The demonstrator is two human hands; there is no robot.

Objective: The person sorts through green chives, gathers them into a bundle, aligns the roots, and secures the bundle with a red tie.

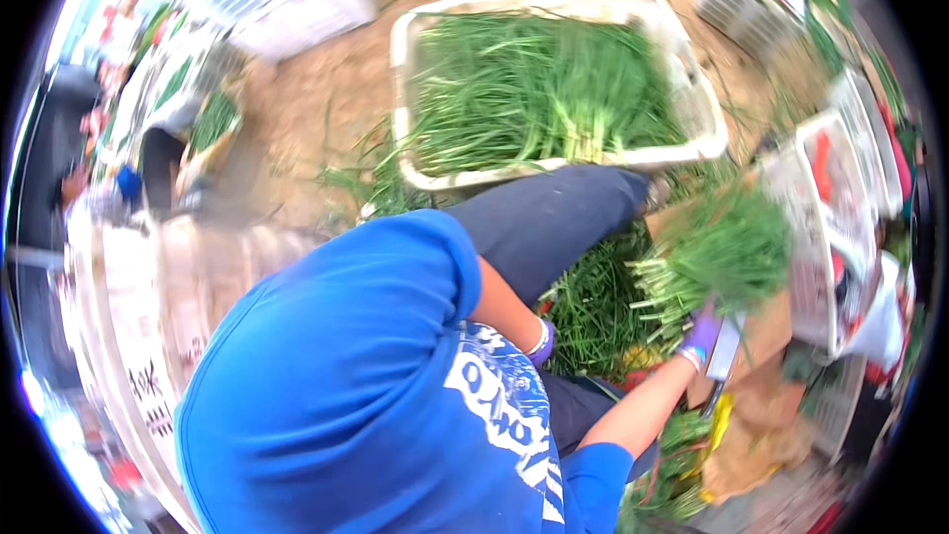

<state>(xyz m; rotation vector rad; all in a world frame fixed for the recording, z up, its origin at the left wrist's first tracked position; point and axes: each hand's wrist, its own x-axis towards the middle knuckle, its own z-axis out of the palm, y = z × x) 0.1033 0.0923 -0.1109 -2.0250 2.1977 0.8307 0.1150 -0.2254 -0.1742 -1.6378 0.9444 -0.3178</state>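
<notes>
My right hand (701,329), in a purple glove, is at the near edge of a loose bunch of green onions (727,252), touching it; its fingers are blurred. The bunch lies on brown cardboard (766,331), pale root ends toward my lap. Close beside that hand is a flat, pale metal blade (727,348); I cannot tell whether the hand holds it. My left hand (543,342), also gloved in purple, is by my lap, its fingers hidden. Next to it lies a heap of loose green leaves (598,311) on the ground between my legs.
A large white crate (403,40) full of green onions stands beyond my knee. More white crates stand at the upper left (316,20), upper right (743,5) and right (813,237). Stacked pale boxes (188,287) are on the left. Trimmings and a brown paper scrap (761,435) lie at the lower right.
</notes>
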